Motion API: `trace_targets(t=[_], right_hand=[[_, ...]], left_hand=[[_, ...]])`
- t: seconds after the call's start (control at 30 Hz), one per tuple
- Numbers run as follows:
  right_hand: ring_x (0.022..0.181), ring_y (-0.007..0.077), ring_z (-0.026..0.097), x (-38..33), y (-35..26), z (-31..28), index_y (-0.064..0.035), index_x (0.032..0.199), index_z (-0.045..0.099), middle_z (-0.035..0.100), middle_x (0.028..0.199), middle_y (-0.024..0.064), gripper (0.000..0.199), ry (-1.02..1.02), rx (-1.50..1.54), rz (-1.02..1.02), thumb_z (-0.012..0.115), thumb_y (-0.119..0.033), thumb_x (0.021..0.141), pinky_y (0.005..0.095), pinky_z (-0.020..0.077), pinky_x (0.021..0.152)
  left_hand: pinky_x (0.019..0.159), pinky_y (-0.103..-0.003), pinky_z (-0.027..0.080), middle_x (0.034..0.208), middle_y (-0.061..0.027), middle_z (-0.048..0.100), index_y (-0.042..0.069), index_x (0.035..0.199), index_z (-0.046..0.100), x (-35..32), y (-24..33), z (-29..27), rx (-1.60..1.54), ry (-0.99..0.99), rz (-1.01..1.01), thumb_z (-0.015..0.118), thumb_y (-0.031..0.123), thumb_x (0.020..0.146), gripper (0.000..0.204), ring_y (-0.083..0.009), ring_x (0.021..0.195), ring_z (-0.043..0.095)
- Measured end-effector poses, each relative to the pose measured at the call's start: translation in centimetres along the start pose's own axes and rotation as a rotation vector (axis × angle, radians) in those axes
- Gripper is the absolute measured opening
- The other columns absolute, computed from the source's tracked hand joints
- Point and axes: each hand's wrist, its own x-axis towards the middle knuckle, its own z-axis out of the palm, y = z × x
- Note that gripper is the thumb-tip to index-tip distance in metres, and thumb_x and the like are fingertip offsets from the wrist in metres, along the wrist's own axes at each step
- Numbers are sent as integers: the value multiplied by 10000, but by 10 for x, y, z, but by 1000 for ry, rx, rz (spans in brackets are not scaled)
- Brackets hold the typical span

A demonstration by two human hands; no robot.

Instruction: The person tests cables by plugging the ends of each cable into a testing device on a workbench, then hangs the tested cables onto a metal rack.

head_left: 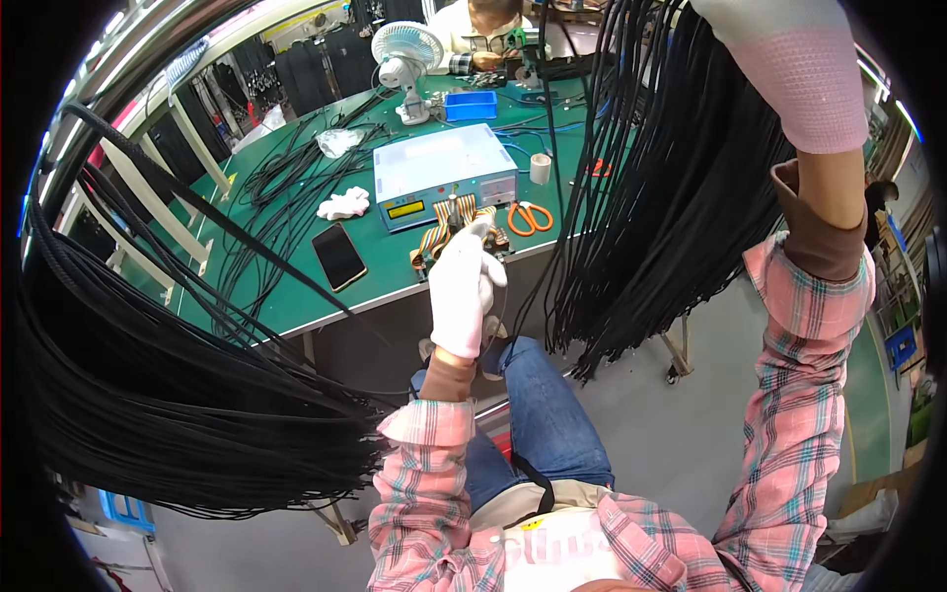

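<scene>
My left hand (461, 286), in a white glove, is at the table's near edge in front of the tester box (444, 163). Its fingers are closed, and what they hold is too small to make out. Orange, black and white ribbon cables (434, 237) run from the box to small connector boards (418, 264) beside these fingers. My right hand (784, 49), also gloved, is raised high at the right, by the top of a thick hanging bundle of black cables (671, 187). Its fingertips are cut off by the picture's upper edge, so its grip is hidden.
Another black cable bundle (178, 395) hangs at the left. On the green table (296, 296) lie a phone (338, 257), orange-handled scissors (530, 218), a crumpled white glove (343, 204) and a blue tray (471, 106). A fan (406, 59) stands farther back; a person (483, 39) sits opposite.
</scene>
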Motion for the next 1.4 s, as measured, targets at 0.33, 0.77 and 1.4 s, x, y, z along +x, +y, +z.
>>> trace_targets(t=[0.33,0.77,1.4], right_hand=[[756,110,580,-24,-13,23,-24,1165,638,684,959,34,364,103,172,9,580,43,813,194,467,652],[898,171,663,-184,-33,107,-3,1195,591,691,998,89,380,-639,1019,615,559,29,818,250,512,806],[985,170,643,-179,-17,60,38,1339,480,657,1154,115,548,-183,631,441,490,120,797,256,483,904]], left_hand=[[540,-198,395,870,-85,656,-51,1202,590,51,11,24,892,-3,778,476,97,942,320,-103,555,516],[490,-195,324,663,-28,564,-50,1120,627,-17,11,-23,791,-206,167,495,116,957,267,-73,507,440],[701,-226,460,994,-114,682,-69,1121,618,-4,21,-30,452,80,230,480,58,921,274,-133,671,594]])
